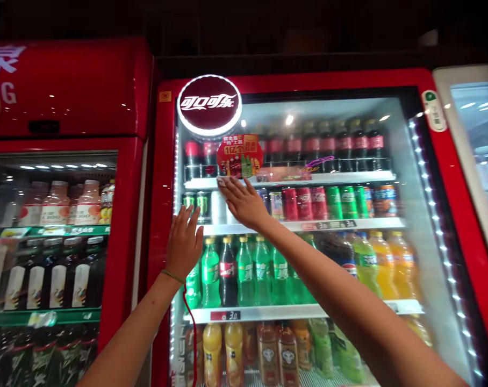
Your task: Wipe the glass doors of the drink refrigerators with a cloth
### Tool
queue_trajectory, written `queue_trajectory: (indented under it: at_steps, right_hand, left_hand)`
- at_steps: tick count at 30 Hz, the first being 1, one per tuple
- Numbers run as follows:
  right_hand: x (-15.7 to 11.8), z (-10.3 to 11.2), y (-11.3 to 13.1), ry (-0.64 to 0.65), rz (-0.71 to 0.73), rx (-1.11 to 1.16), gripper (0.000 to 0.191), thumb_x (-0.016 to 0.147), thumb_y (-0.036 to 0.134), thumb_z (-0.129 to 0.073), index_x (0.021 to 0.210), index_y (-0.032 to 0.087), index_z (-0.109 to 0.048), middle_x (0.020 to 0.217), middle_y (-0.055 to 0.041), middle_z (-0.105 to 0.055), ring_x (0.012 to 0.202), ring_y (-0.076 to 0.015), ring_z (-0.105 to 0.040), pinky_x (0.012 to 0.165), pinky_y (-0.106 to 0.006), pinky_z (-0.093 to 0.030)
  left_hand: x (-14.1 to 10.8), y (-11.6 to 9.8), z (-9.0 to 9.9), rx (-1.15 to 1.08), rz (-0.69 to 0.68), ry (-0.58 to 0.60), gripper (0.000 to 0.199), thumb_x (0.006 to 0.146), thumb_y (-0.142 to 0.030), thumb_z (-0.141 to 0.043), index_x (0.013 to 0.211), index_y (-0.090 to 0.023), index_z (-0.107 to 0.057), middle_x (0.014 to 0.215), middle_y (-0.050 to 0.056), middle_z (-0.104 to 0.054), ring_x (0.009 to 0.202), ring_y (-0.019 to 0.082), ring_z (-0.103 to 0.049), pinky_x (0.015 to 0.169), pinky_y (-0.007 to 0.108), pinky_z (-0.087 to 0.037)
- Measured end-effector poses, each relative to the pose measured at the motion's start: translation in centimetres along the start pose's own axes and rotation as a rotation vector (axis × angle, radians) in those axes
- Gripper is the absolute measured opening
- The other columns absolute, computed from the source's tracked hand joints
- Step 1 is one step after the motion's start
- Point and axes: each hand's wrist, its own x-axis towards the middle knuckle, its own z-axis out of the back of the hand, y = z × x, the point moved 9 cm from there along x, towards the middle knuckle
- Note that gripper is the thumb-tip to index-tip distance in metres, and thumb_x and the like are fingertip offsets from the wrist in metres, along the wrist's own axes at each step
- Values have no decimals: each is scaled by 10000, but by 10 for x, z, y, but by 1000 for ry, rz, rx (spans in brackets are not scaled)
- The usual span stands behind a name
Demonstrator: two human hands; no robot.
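Both bare hands are raised in front of a red drinks fridge (296,80) with a lit glass door. My left hand (183,242) has its fingers spread near the left edge of the door, and a thin band circles its wrist. Higher and further right, my right hand (244,201) is stretched out flat just below a round red sticker (239,157) on the glass. Neither hand holds anything. Whether the palms touch the glass cannot be made out. A red cord (193,322) hangs below my left hand.
Behind the glass are dark cola bottles (343,142), cans (304,203), green bottles (262,269) and orange bottles (401,263). Another red fridge (123,215) stands at the left, a pale one (445,80) at the right. An oval lit sign (209,105) sits at the door's top left.
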Motion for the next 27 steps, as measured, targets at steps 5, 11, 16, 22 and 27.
queue_trajectory:
  at_steps: [5, 11, 16, 22, 27]
  right_hand:
    - [-90, 54, -156, 9, -264, -132, 580, 1062, 331, -308, 1638, 268, -282, 1700, -15, -304, 1589, -229, -232, 1317, -537, -143]
    - [-240, 129, -329, -5, -586, -232, 585, 1054, 351, -258, 1629, 253, -300, 1691, -51, -330, 1580, -236, -257, 1297, -565, -180]
    - [-374, 180, -423, -29, -836, -236, 610, 1047, 369, -222, 1633, 212, -280, 1701, -98, -298, 1588, -260, -230, 1286, -599, -170]
    - [-454, 188, -420, -79, -1053, -228, 647, 1040, 394, -186, 1638, 153, -243, 1718, -141, -228, 1604, -278, -160, 1297, -576, -126]
    - [-390, 138, -320, -26, -921, -217, 648, 1051, 400, -232, 1644, 141, -208, 1722, -150, -202, 1606, -301, -141, 1291, -605, -152]
  left_hand:
    - [29, -101, -59, -81, -69, -31, 562, 1033, -238, -467, 1584, -243, -360, 1561, 154, -495, 1538, 322, -350, 1237, 593, -346]
    - [58, -254, -127, -163, -147, 2, 544, 1024, -253, -485, 1562, -233, -406, 1577, 126, -491, 1535, 310, -356, 1251, 578, -334]
    - [51, -337, -154, -152, -220, 89, 500, 1024, -267, -495, 1521, -223, -477, 1580, 102, -496, 1540, 292, -350, 1275, 552, -300]
    - [30, -326, -154, -103, -176, 173, 489, 1029, -267, -483, 1515, -213, -491, 1597, 104, -475, 1549, 288, -332, 1271, 549, -303]
    - [12, -271, -138, -73, -142, 199, 500, 1027, -278, -490, 1525, -233, -482, 1602, 102, -469, 1553, 287, -323, 1281, 553, -278]
